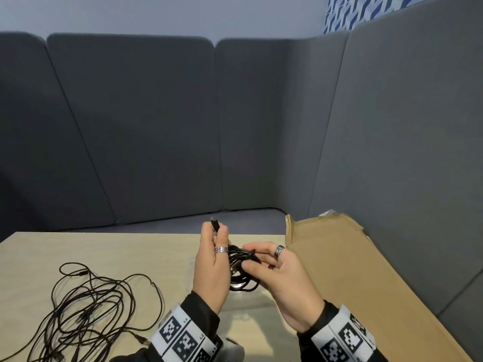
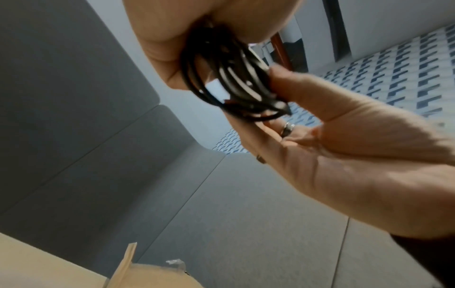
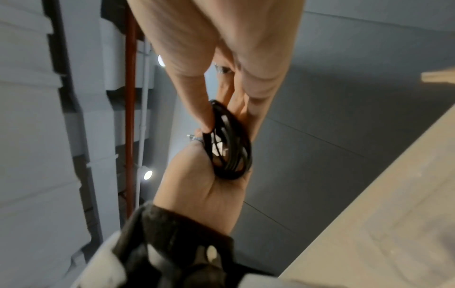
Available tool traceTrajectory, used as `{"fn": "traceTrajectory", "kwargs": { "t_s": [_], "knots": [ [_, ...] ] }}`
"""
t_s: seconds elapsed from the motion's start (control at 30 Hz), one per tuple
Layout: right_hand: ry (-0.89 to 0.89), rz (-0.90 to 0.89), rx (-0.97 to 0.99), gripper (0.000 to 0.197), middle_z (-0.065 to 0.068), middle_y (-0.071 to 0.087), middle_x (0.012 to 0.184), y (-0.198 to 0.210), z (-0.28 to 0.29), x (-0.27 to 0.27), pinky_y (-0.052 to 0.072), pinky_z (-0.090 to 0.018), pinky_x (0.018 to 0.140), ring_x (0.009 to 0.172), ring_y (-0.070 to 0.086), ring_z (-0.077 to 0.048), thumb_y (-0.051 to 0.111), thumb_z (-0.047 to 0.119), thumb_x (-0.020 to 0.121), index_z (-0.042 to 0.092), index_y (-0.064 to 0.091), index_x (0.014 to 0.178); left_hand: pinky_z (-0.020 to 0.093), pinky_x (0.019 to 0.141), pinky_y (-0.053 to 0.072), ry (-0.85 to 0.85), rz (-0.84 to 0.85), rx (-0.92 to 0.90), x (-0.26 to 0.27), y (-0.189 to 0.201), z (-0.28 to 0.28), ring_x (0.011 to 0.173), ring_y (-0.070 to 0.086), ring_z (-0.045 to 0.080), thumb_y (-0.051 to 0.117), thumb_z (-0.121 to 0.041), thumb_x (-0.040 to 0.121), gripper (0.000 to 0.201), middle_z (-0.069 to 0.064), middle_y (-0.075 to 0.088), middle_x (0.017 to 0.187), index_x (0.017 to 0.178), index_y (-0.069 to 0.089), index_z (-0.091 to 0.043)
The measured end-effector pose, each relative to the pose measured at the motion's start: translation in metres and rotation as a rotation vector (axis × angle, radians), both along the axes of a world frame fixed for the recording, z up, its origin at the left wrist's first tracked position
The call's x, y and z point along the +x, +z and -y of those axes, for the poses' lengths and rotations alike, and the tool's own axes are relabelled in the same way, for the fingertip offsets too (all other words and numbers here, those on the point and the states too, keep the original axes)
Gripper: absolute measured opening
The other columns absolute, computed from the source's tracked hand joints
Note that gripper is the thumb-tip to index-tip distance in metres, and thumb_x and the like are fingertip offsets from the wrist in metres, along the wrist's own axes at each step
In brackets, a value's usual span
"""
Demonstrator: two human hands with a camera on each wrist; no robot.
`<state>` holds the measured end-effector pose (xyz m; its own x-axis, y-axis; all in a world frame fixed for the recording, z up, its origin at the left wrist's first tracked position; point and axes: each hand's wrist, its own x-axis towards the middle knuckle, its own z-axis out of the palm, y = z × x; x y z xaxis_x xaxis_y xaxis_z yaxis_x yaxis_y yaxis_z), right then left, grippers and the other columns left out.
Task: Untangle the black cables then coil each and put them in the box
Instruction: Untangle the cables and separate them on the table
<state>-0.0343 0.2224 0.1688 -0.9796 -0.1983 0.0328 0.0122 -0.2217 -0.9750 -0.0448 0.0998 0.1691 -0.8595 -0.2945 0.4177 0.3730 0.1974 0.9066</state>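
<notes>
A coiled black cable [image 1: 241, 270] hangs between both hands above the table. My left hand [image 1: 213, 259] holds the coil against its palm and pinches the cable's plug end [image 1: 214, 223] upright between thumb and fingers. My right hand [image 1: 271, 267] pinches the coil's right side with thumb and forefinger. The coil [image 2: 236, 83] shows in the left wrist view between the two hands, and the same coil [image 3: 230, 144] shows in the right wrist view. A loose tangle of black cables [image 1: 88, 309] lies on the table at the left. The cardboard box [image 1: 339, 270] stands open at the right.
The light wooden table [image 1: 130, 252] runs under both hands. Grey padded sofa panels [image 1: 156, 126] surround the far and right sides. The box flap [image 1: 288, 228] stands upright close to my right hand.
</notes>
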Motion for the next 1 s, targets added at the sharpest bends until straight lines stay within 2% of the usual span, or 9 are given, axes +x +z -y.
{"fn": "traceTrajectory", "kwargs": {
  "t_s": [0.13, 0.33, 0.53, 0.6, 0.67, 0.73, 0.83, 0.9, 1.0],
  "knots": [
    [0.045, 0.100, -0.129, 0.026, -0.017, 0.071, 0.086, -0.002, -0.006, -0.007, 0.052, -0.031, 0.076, 0.075, 0.067, -0.021, 0.065, -0.007, 0.078, 0.006, 0.060, 0.101, 0.031, 0.062, 0.041, -0.015, 0.021, 0.027, -0.002, -0.003, 0.000, 0.061, 0.045, 0.009, 0.035, -0.030, 0.097, 0.021, 0.000, 0.045, 0.069, 0.081, 0.043, -0.020],
    [0.091, 0.084, -0.054, 0.025, -0.022, 0.070, 0.094, -0.016, -0.005, -0.013, 0.052, -0.025, 0.072, 0.078, 0.066, -0.021, 0.066, 0.003, 0.083, -0.002, 0.054, 0.104, 0.020, 0.051, 0.036, -0.099, 0.121, 0.097, -0.007, -0.008, 0.001, 0.050, 0.039, 0.004, 0.034, -0.029, 0.097, 0.024, 0.000, 0.040, 0.064, 0.084, 0.043, -0.011],
    [0.240, -0.028, 0.196, 0.016, 0.003, 0.069, 0.086, -0.018, -0.008, -0.013, 0.041, -0.016, 0.071, 0.078, 0.059, -0.005, 0.059, 0.023, 0.086, 0.013, 0.065, 0.096, 0.023, 0.053, 0.035, -0.196, 0.244, 0.241, -0.013, -0.009, 0.003, 0.052, 0.039, 0.004, 0.036, -0.024, 0.099, 0.026, 0.000, 0.039, 0.066, 0.078, 0.046, -0.012],
    [0.230, -0.058, 0.229, 0.008, 0.006, 0.067, 0.077, -0.016, -0.010, -0.014, 0.038, -0.008, 0.063, 0.067, 0.057, 0.004, 0.058, 0.014, 0.091, 0.012, 0.065, 0.087, 0.025, 0.057, 0.038, -0.236, 0.345, 0.249, -0.016, -0.012, 0.005, 0.058, 0.043, 0.008, 0.037, -0.026, 0.099, 0.023, 0.001, 0.043, 0.074, 0.085, 0.051, -0.013],
    [0.199, -0.095, 0.269, 0.015, 0.001, 0.067, 0.075, -0.014, -0.012, -0.016, 0.038, -0.006, 0.061, 0.063, 0.057, 0.006, 0.055, 0.007, 0.092, 0.009, 0.064, 0.081, 0.028, 0.080, 0.046, -0.165, 0.397, 0.160, -0.018, -0.014, 0.012, 0.085, 0.050, 0.011, 0.041, -0.036, 0.096, 0.024, 0.002, 0.047, 0.100, 0.108, 0.052, -0.019],
    [0.177, -0.124, 0.327, 0.017, -0.002, 0.069, 0.078, -0.015, -0.014, -0.017, 0.042, -0.014, 0.069, 0.070, 0.059, -0.001, 0.059, 0.017, 0.089, 0.013, 0.067, 0.076, 0.031, 0.107, 0.031, -0.033, 0.294, -0.067, -0.016, -0.012, 0.026, 0.117, 0.039, 0.009, 0.046, -0.063, 0.083, 0.063, -0.001, 0.035, 0.127, 0.131, 0.038, -0.023],
    [0.168, -0.139, 0.408, 0.024, -0.003, 0.068, 0.080, -0.019, -0.014, -0.019, 0.043, -0.031, 0.075, 0.076, 0.056, -0.010, 0.062, 0.035, 0.080, 0.013, 0.071, 0.081, 0.028, 0.115, 0.016, -0.237, 0.270, -0.579, -0.009, 0.004, 0.041, 0.123, 0.032, -0.004, 0.045, -0.092, 0.048, 0.108, -0.020, 0.035, 0.132, 0.138, 0.030, -0.032],
    [0.190, -0.145, 0.423, 0.031, -0.007, 0.065, 0.077, -0.019, -0.012, -0.017, 0.041, -0.030, 0.070, 0.072, 0.052, -0.013, 0.061, 0.039, 0.077, 0.010, 0.070, 0.084, 0.028, 0.108, 0.036, -0.504, 0.485, -0.649, -0.007, 0.004, 0.044, 0.107, 0.054, -0.001, 0.064, -0.082, 0.042, 0.107, -0.019, 0.055, 0.120, 0.134, 0.038, -0.032],
    [0.294, -0.114, 0.376, 0.023, -0.013, 0.065, 0.075, -0.015, -0.006, -0.012, 0.042, -0.029, 0.066, 0.070, 0.055, -0.018, 0.059, 0.033, 0.083, 0.012, 0.069, 0.082, 0.040, 0.074, 0.057, -0.757, 0.608, -0.243, -0.005, -0.006, 0.044, 0.077, 0.068, 0.024, 0.080, -0.029, 0.060, 0.066, 0.012, 0.070, 0.096, 0.117, 0.053, -0.007]
  ]
}}
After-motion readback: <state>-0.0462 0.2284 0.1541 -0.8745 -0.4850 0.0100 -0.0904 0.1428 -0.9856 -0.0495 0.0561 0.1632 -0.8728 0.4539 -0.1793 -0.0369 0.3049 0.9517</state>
